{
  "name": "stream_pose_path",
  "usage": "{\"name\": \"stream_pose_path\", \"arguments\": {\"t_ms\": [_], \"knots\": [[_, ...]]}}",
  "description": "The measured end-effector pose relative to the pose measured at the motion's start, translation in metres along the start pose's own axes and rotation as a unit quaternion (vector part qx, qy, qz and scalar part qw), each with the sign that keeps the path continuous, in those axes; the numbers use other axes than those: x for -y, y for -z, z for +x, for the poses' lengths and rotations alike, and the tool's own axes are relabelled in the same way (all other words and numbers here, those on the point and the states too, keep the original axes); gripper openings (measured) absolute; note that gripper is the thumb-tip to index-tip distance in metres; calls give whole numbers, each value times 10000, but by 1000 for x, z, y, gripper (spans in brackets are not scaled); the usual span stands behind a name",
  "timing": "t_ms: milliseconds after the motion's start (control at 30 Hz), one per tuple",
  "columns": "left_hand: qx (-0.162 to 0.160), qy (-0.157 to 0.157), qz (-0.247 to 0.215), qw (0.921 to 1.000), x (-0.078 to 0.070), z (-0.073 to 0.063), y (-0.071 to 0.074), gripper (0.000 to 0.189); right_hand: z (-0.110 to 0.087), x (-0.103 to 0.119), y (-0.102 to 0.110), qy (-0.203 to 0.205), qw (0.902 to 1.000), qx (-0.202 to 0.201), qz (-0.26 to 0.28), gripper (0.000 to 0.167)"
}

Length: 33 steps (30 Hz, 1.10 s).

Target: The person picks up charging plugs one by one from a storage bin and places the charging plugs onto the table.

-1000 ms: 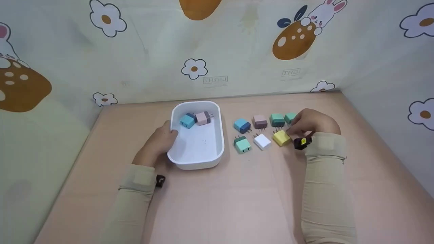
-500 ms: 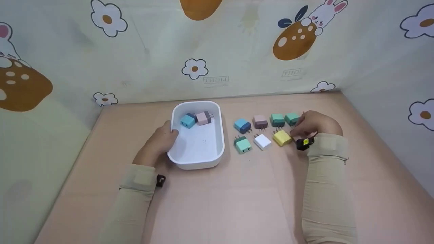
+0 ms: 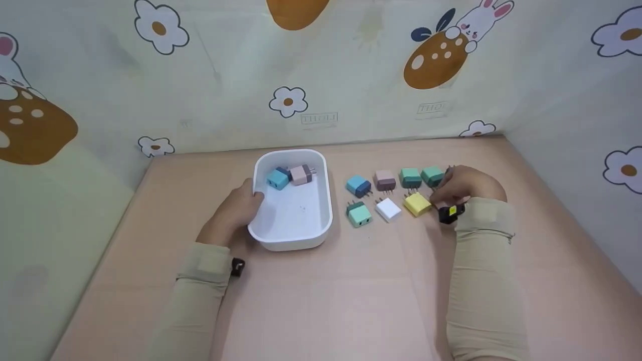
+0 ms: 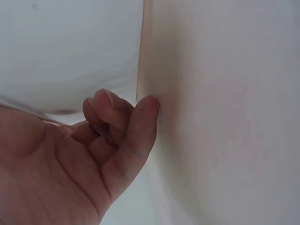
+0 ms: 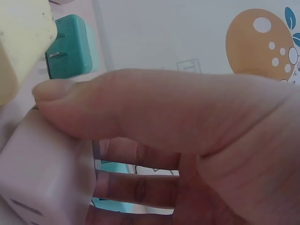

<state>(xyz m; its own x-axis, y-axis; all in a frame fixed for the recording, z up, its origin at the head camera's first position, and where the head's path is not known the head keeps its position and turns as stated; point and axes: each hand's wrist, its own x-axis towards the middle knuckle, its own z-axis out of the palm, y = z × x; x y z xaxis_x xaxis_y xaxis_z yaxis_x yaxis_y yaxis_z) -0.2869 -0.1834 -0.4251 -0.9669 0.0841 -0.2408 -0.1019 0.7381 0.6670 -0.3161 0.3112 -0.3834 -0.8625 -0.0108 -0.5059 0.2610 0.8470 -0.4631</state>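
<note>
My left hand [image 3: 241,204] grips the left side of a white tray [image 3: 290,245], thumb over the rim and fingers curled below it in the left wrist view. Inside lie a blue charger plug [image 3: 277,179] and a pink charger plug [image 3: 301,175]. At the right end of the loose chargers, my right hand [image 3: 464,182] pinches a pale pink charger plug [image 5: 44,164] between thumb and fingers; the hand hides it in the head view. Beside that hand are a yellow charger plug [image 3: 417,204] and a green charger plug [image 3: 432,176].
Other chargers lie in two rows right of the tray: blue [image 3: 358,185], mauve [image 3: 384,180], green [image 3: 410,178], mint [image 3: 359,214] and white [image 3: 387,209]. A pink cloth [image 3: 341,311] covers the table. Patterned sheets [image 3: 225,100] stand behind and at both sides.
My right hand has shifted slightly right and toward me, so more of the far-right green charger shows. The left hand and the tray have stayed in place.
</note>
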Motion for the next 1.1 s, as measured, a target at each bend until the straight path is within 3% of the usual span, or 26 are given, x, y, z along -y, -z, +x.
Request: {"name": "stream_pose_path", "arguments": {"t_ms": [400, 767, 1100], "knots": [[70, 115, -19, 9999, -1, 1, 1, 61, 2, -6, 1, -178, 9998, -46, 95, 50], [116, 268, -85, 9995, -2, 0, 0, 63, -1, -4, 0, -329, 9992, -168, 144, 51], [65, 216, 87, 9997, -1, 2, 1, 63, -2, -4, 1, -234, 9991, -268, 218, 42]]}}
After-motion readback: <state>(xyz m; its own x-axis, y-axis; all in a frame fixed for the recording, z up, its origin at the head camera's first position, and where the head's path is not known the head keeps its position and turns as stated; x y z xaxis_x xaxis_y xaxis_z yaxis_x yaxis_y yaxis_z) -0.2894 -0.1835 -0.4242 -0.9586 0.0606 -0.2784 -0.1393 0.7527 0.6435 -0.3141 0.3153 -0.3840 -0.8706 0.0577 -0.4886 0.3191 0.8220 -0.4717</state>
